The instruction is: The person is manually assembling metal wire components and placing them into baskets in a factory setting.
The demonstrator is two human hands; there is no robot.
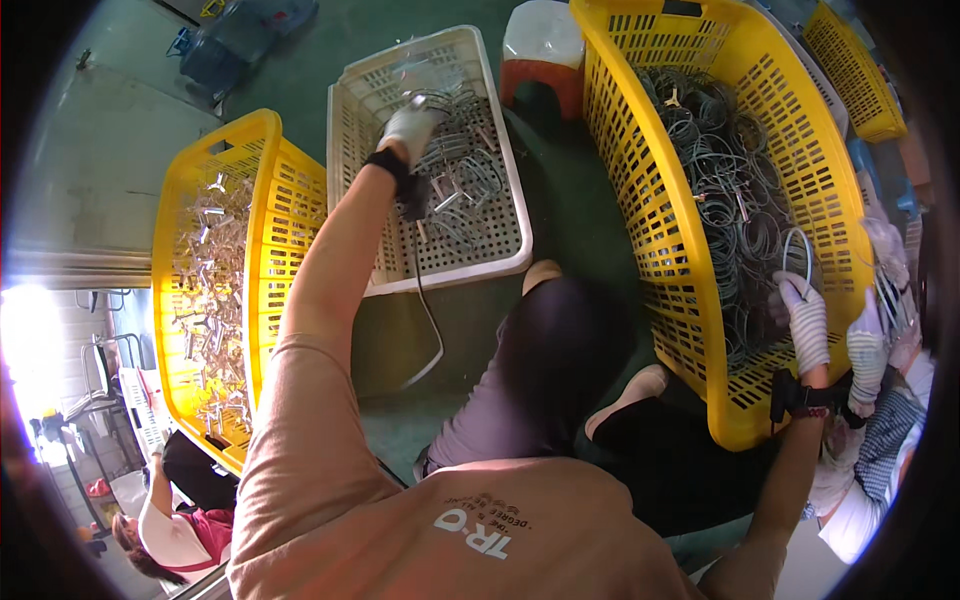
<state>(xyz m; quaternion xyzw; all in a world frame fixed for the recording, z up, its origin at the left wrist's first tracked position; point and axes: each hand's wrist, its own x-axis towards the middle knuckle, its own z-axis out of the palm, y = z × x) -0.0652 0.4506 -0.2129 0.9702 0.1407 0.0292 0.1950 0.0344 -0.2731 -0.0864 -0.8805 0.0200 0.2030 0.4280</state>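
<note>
My left hand (pixel 408 130), in a white glove with a black wrist strap, is over the white basket (pixel 522 215). Motion smears its fingers, and a shiny metal piece shows at their tips. Below it lie thin grey cables (pixel 465 175) with silver metal ends. At the right, my right hand (pixel 806 322), gloved too, closes on a pale coiled cable (pixel 797 248) above the near right part of a large yellow basket (pixel 655 185). That basket holds a heap of dark and grey coiled cables (pixel 730 190).
At left a yellow basket (pixel 268 190) holds many shiny metal parts (pixel 212 290). A white-topped red stool (pixel 543 40) stands between the baskets. Another person's gloved hand (pixel 866 350) is close beside my right hand. A person (pixel 180 520) sits at lower left. Water jugs (pixel 215 60) stand far left.
</note>
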